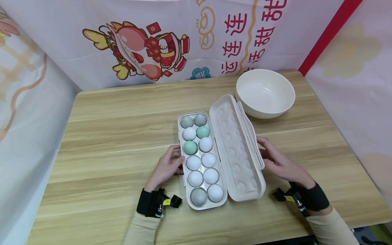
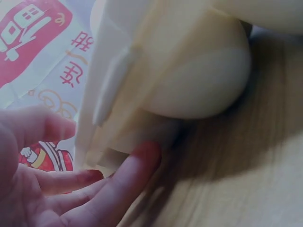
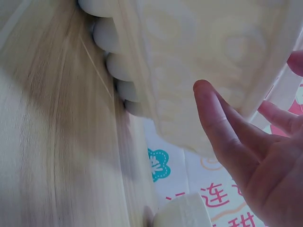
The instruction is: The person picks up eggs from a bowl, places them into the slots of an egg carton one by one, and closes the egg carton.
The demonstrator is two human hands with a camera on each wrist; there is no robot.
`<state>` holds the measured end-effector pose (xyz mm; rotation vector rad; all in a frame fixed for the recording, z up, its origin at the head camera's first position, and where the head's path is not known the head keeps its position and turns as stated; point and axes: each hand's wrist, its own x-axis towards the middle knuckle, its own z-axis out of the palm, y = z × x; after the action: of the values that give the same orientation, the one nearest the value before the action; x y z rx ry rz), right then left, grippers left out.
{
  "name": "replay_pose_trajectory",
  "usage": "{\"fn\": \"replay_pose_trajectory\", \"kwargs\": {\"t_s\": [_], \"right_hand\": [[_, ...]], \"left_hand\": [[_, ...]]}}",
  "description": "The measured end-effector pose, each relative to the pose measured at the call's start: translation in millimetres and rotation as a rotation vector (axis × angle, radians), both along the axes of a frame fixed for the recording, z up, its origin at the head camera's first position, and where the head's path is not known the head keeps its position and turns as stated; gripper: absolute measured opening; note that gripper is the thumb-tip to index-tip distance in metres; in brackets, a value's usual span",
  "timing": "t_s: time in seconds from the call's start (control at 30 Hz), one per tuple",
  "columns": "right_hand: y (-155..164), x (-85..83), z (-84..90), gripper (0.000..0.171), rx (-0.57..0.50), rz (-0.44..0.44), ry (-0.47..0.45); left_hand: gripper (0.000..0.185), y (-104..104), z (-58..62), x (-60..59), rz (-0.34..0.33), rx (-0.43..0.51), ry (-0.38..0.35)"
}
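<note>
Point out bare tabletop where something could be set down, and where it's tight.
Free: the left half of the table, left of the left hand; the back strip behind the egg box; the front edge between the wrists. Tight: between lid, bowl and right hand.

From my seat, the widest free stretch is the bare left part of the table (image 1: pixel 107 143), from the wall down to the near edge. The egg box (image 1: pixel 200 160) with its lid (image 1: pixel 237 153) swung open to the right blocks the middle, and the eggs (image 1: pixel 202 160) fill every cup. My left hand (image 1: pixel 166 166) sits against the box's left wall, my right hand (image 1: pixel 280 161) against the lid's outer edge, so both flanks are taken. The bowl (image 1: pixel 264 93) closes the far right corner, just beyond the lid. The near strip below the box is open.
</note>
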<state>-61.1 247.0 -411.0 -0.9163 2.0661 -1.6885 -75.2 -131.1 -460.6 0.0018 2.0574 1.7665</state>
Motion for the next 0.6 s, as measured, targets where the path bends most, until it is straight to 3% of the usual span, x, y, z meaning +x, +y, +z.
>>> {"fn": "replay_pose_trajectory", "kwargs": {"t_s": [0.07,0.2,0.47,0.6], "right_hand": [[-3,-0.4,1.3,0.061,-0.007,-0.006,-0.007],[-8,-1.0,4.6,0.061,-0.003,-0.011,0.013],[-20,-2.5,11.1,0.065,0.021,-0.025,0.171],[-26,-4.3,15.9,0.067,0.053,-0.021,0.182]], "left_hand": [[0.046,-1,2.0,-0.2,0.025,0.013,-0.006],[0.047,-3,4.5,0.0,0.015,0.020,-0.016],[0.046,-6,8.0,2.9,-0.017,0.034,-0.023],[0.044,-6,10.1,3.6,-0.022,0.043,-0.036]]}}
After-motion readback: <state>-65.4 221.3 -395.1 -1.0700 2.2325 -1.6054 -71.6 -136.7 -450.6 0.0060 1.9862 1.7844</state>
